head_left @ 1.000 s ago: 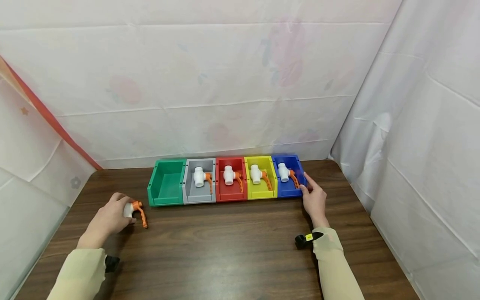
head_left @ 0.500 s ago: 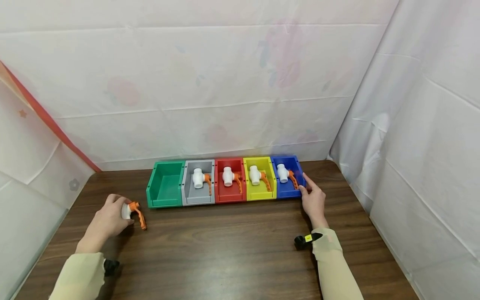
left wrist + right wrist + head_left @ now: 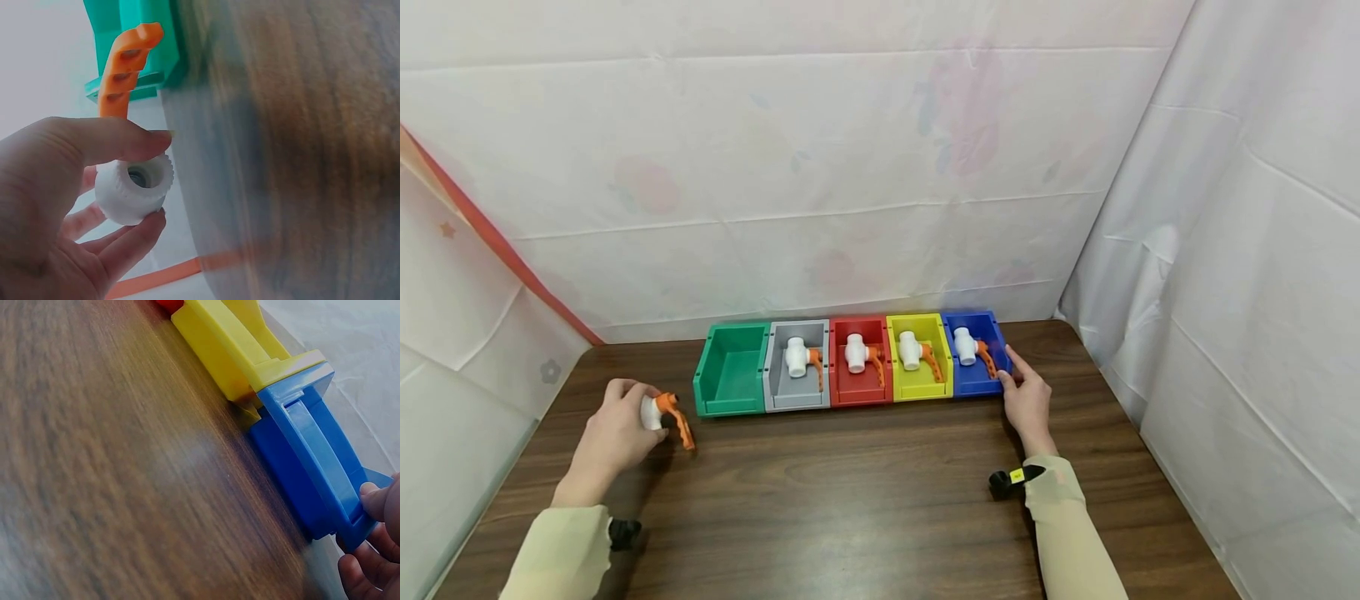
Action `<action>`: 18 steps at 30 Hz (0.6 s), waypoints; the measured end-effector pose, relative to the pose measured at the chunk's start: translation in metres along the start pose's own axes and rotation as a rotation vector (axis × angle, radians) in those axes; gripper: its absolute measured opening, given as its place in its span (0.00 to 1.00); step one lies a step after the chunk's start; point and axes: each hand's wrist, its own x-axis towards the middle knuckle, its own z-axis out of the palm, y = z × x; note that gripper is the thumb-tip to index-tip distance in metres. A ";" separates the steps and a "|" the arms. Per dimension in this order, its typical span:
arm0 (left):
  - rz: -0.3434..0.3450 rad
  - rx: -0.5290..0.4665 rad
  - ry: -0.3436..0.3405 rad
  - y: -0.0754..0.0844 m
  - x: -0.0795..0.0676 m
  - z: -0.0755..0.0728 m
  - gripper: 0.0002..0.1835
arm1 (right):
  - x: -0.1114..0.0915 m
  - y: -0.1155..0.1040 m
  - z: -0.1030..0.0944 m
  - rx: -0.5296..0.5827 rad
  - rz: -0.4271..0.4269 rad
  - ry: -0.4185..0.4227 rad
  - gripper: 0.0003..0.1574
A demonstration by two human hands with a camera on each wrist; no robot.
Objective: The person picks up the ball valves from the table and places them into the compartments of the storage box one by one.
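Note:
In the head view my left hand [image 3: 613, 433] is left of the row of bins, holding a white ball valve [image 3: 131, 203] with an orange lever handle. The left wrist view has the thumb across the valve's top and the fingers under its round body, the open end facing the camera. The handle [image 3: 120, 81] points toward the green bin [image 3: 732, 403]. At the row's other end, my right hand [image 3: 1028, 406] pinches the side wall of the blue bin [image 3: 289, 472] between thumb and fingers. A similar valve [image 3: 966, 345] lies inside that blue bin.
Grey [image 3: 797, 400], red [image 3: 861, 395] and yellow [image 3: 922, 389] bins stand side by side between the green and blue ones, each with one orange-handled valve inside. The green bin has nothing in it. White cloth [image 3: 850, 167] hangs behind the brown wooden table [image 3: 850, 500].
My left hand has lifted and turned a little with the valve, whose orange handle now slants more. The right hand keeps its grip on the blue bin.

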 end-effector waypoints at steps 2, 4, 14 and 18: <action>0.002 0.000 0.024 0.002 0.001 -0.002 0.30 | 0.000 0.000 0.000 0.004 0.001 -0.001 0.30; 0.003 -0.004 0.043 0.004 0.003 -0.004 0.30 | 0.000 0.000 0.000 0.006 -0.001 -0.003 0.30; 0.008 -0.032 0.153 0.019 0.005 -0.013 0.31 | -0.001 -0.001 -0.001 -0.002 -0.002 -0.006 0.30; 0.005 -0.044 0.167 0.026 0.005 -0.016 0.31 | -0.001 -0.001 -0.001 -0.005 -0.006 -0.005 0.30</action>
